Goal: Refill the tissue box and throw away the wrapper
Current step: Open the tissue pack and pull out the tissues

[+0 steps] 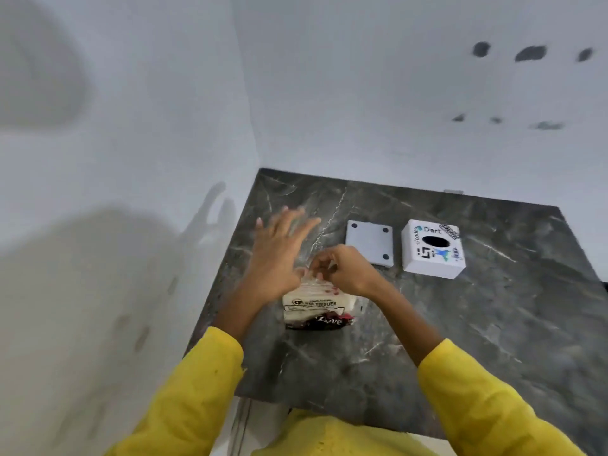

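A pack of tissues [316, 306] in a clear printed wrapper lies on the dark marble table [477, 324], just in front of me. My right hand [348, 269] pinches the wrapper's far top edge with curled fingers. My left hand [279, 248] hovers over the pack's left end, fingers spread and blurred, its palm near the wrapper. The white cube tissue box [432, 253], with a dark oval hole on top and stickers, stands farther right. Its flat white base plate [369, 241] with dark corner dots lies beside it, to the left.
White walls meet in a corner behind the table's far left. The table's left edge runs close to the left wall, and its front edge is near my body. Yellow sleeves cover both forearms.
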